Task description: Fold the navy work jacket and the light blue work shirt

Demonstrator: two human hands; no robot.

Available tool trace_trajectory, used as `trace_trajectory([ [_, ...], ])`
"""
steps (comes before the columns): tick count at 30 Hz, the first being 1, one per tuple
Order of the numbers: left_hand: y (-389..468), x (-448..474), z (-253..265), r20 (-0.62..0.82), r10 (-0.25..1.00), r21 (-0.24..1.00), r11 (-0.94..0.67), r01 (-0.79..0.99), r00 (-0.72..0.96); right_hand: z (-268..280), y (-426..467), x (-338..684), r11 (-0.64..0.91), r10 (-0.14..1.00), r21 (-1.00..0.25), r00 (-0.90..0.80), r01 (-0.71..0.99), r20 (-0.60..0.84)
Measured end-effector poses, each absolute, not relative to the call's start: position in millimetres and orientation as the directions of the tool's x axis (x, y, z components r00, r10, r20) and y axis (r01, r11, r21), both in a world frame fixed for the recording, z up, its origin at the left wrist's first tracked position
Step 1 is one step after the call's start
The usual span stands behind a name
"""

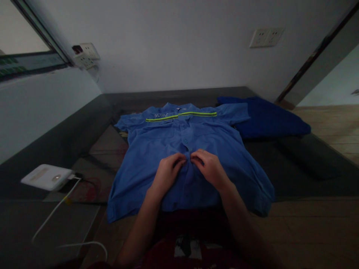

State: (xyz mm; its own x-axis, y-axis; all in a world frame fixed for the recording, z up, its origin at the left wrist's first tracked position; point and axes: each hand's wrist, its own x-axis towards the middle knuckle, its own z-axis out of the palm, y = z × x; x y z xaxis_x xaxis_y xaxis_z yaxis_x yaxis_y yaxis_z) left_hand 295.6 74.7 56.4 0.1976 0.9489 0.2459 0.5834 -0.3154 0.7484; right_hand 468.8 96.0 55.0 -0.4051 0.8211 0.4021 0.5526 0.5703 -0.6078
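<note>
A blue short-sleeved work shirt [157, 149] with a yellow-green reflective stripe across the chest lies flat, front side up, collar away from me. My left hand [168, 172] and my right hand [209, 167] meet at the shirt's button placket, around mid-length. The fingertips of both hands pinch the fabric edges there, thumbs and forefingers closed on the placket. Several buttons show along the placket above my hands.
A darker blue garment [266, 117] lies folded at the back right, beside the shirt. A white box-shaped device [46, 176] with a white cable [56, 209] sits at the left. Wall sockets [266, 37] are on the back wall. A wooden floor shows at the right.
</note>
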Motion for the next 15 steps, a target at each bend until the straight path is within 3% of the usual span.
trace_trajectory([
  [6,75.5,295.6,53.3,0.247,0.941,0.696,-0.338,0.634,0.23,55.2,94.4,467.2,0.564,0.825,-0.592,-0.427,0.576,0.371],
  [15,81.3,297.2,41.7,0.314,0.908,0.569,-0.415,0.71,0.278,49.7,93.9,464.9,0.558,0.829,-0.469,-0.477,0.685,0.291],
])
